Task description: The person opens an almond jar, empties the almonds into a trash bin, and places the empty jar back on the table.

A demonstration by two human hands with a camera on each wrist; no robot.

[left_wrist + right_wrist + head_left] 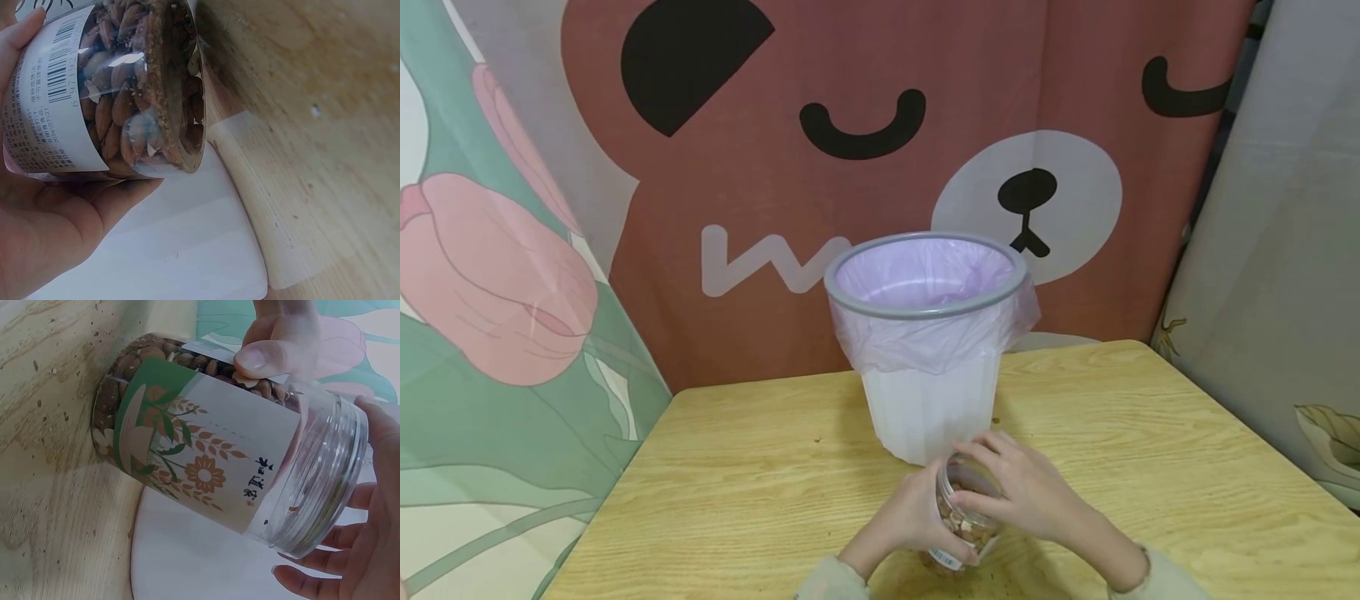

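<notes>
A clear plastic jar [275, 506] part full of almonds [115, 100] is tilted, its lower edge at the tabletop in both wrist views. My left hand [916, 510] grips it around the side, the thumb across the label [53, 94]. In the right wrist view the front label carries green and orange plant prints. My right hand [1033, 492] is at the jar's mouth, its fingers spread and slightly bent around the rim. No lid is visible on the jar. Part of the mouth is hidden behind the right hand in the head view.
Just behind the jar stands a white waste bin [932, 408] with a grey rim and a light purple bag [917, 342] lining it. Small crumbs dot the wooden table [737, 483]. Printed curtains [752, 183] hang behind the table and at both sides.
</notes>
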